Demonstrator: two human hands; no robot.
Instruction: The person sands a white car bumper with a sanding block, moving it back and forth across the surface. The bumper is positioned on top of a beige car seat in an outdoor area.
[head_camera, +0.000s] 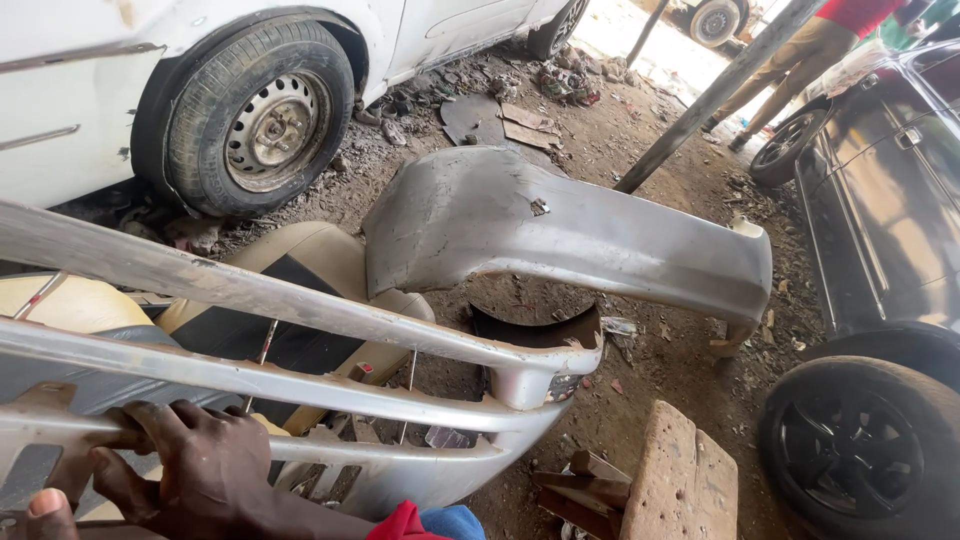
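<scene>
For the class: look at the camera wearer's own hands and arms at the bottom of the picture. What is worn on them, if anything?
The one hand in full view is bare: no glove, ring or watch shows. Only a thumb tip of another hand shows, also bare. No sleeve covers the wrist; red and blue cloth lies beside it.

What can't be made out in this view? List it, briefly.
- Left hand: head view, only a fingertip shows; the bottom edge cuts off the rest.
- Right hand fingertips: curled behind the slatted grey bumper it grips.
- Car seat: mostly covered by that bumper.
- Person, top right: cut off by the top edge.
</scene>
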